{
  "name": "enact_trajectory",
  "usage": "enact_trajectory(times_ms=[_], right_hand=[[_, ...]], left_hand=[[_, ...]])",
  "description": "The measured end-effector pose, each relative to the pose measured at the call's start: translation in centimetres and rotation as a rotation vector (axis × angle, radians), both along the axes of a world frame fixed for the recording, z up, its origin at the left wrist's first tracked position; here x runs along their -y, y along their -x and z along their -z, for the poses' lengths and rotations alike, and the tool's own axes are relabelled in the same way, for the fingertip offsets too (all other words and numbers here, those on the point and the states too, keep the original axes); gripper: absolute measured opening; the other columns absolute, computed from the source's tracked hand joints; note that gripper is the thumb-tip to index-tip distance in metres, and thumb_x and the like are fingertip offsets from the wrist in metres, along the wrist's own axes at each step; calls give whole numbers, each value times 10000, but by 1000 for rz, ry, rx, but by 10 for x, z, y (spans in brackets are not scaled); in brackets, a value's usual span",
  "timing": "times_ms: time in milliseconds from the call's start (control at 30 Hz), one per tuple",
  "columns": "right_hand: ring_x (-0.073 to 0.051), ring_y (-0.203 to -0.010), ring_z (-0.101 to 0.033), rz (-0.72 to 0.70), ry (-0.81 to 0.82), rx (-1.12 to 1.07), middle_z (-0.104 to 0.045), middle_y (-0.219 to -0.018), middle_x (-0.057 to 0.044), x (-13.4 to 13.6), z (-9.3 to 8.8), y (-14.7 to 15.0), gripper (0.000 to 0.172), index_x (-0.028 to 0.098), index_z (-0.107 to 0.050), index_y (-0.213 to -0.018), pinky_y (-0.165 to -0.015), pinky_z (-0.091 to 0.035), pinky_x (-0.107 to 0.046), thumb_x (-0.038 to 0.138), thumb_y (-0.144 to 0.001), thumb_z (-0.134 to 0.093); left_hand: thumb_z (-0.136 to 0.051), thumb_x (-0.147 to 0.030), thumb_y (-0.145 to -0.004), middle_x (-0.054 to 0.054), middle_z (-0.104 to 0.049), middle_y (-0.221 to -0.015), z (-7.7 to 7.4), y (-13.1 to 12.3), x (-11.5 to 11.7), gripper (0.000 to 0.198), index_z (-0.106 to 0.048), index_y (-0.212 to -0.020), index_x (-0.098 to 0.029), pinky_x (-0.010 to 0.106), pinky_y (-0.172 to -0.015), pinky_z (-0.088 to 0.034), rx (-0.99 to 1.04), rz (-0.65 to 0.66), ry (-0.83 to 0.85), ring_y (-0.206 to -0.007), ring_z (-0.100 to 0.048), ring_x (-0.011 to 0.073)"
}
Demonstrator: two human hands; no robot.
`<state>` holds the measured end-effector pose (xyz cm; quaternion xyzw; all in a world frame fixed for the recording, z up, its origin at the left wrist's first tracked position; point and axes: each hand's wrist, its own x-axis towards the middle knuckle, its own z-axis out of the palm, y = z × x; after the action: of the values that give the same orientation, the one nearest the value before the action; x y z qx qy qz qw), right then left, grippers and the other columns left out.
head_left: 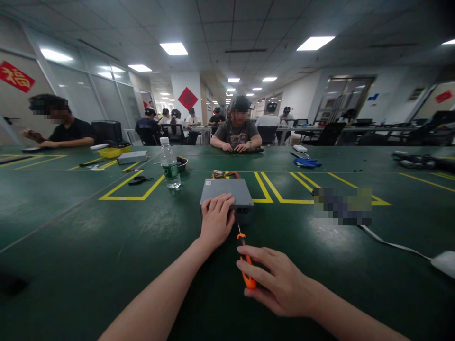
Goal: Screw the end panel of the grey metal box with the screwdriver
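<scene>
A grey metal box (227,191) with coloured wires at its far end lies on the green table (71,246) in front of me. My left hand (216,220) rests flat on its near corner, fingers spread over the top. My right hand (280,283) is closed round an orange-handled screwdriver (245,259), whose thin shaft points at the box's near face. The tip looks to touch the box's front side, but it is too small to be sure.
A water bottle (169,164) stands left of the box. Black pliers (140,180) lie in a yellow-taped square. A white cable (391,244) runs to a white device (444,262) at the right. Blue gloves (307,163) lie farther back. People sit at the table's far side.
</scene>
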<state>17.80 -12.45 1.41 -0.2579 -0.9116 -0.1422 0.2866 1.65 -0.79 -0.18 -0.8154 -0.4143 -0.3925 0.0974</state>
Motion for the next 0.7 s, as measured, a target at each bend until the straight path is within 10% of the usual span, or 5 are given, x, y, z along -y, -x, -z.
enact_trajectory(times_ms=[700], right_hand=[[-174, -992, -601, 21, 81, -109, -621, -1075, -142, 0, 6, -1, 275, 151, -451, -1016, -790, -502, -279, 387, -875, -457]], left_hand=[[-456, -216, -851, 20, -550, -1232, 0, 0, 0, 277, -491, -1123, -249, 398, -975, -246, 0, -4, -13, -1167, -439, 184]])
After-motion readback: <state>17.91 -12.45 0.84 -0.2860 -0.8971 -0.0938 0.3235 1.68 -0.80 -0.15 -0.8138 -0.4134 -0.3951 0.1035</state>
